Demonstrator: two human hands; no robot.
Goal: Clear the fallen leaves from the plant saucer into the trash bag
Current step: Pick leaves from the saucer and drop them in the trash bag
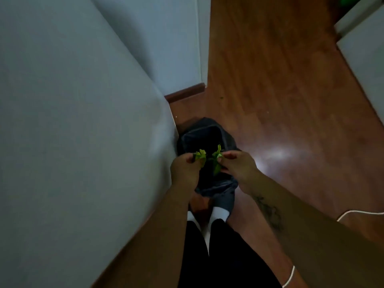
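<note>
dim, soft-focus view; glare patch on the floor (pixel 276 152).

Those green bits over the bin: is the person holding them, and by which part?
Yes. The left hand pinches one clump of green leaves at its lower end; the right hand pinches another clump near its middle, both above the trash bag.

We are in a home, in a dim room or hallway. The polished wooden floor (pixel 270 90) spreads out around a small bin lined with a dark trash bag (pixel 207 138). Just left of the bin rises a white wall (pixel 72 100) with a wooden skirting board (pixel 185 93) behind it; a white cable (pixel 357 214) trails far right of it.
</note>
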